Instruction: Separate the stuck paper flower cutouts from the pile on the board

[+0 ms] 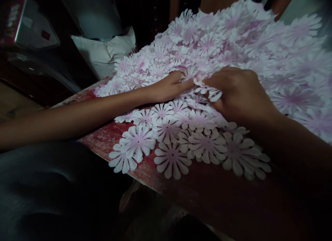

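A large heap of white artificial flower cut-outs with pale pink centres (207,43) covers most of the table. At its near side, my left hand (168,87) reaches in with fingers closed around a cut-out (190,73) whose petals show by the thumb. Close beside it, my right hand (236,90) is closed, palm down, pinching a bent flower cut-out (209,91) whose petals stick out beneath the fingers. The fingertips of both hands nearly meet; whether they grip the same piece I cannot tell. Several loose flowers (173,159) lie flat below the hands.
The red, worn tabletop (103,139) ends in a near edge above my dark-clothed leg (52,189). Behind the table on the left stands a white sack (103,54). A box (28,23) sits at the far left. Shadow hides the lower right.
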Motion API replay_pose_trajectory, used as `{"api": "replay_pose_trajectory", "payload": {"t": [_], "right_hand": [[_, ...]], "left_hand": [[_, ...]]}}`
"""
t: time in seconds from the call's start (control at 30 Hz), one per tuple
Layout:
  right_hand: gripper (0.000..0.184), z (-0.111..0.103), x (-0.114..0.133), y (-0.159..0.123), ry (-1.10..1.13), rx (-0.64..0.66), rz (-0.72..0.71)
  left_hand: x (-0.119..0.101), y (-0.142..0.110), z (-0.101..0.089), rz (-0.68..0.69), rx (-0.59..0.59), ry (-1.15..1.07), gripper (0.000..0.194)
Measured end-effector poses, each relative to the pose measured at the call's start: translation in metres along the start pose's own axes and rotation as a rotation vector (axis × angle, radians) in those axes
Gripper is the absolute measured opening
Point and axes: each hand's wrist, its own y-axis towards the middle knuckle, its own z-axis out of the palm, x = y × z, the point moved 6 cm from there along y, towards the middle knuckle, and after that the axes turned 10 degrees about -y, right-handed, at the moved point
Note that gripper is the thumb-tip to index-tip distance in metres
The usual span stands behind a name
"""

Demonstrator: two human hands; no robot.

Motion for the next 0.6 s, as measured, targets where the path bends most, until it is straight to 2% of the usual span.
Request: {"api": "replay_pose_trajectory", "payload": {"t": [0.17, 0.4, 0.53, 0.6], "right_hand": [[0.037, 0.002, 0.004, 0.002, -0.099, 0.059, -0.038], [0.044, 0.001, 0.008, 0.002, -0.193, 0.092, -0.069], [0.041, 0.0, 0.008, 0.001, -0.166, 0.056, -0.059], [0.035, 0.0, 0.006, 0.001, -0.13, 0.043, -0.035]], "left_hand": [[0.001, -0.001, 0.0, -0.027, 0.004, -0.045, 0.047], [-0.008, -0.004, 0.003, -0.198, 0.01, 0.066, 0.036], [-0.008, -0.003, 0.003, -0.152, 0.003, 0.046, 0.031], [-0.009, -0.003, 0.001, -0.108, -0.046, 0.044, 0.029]]}}
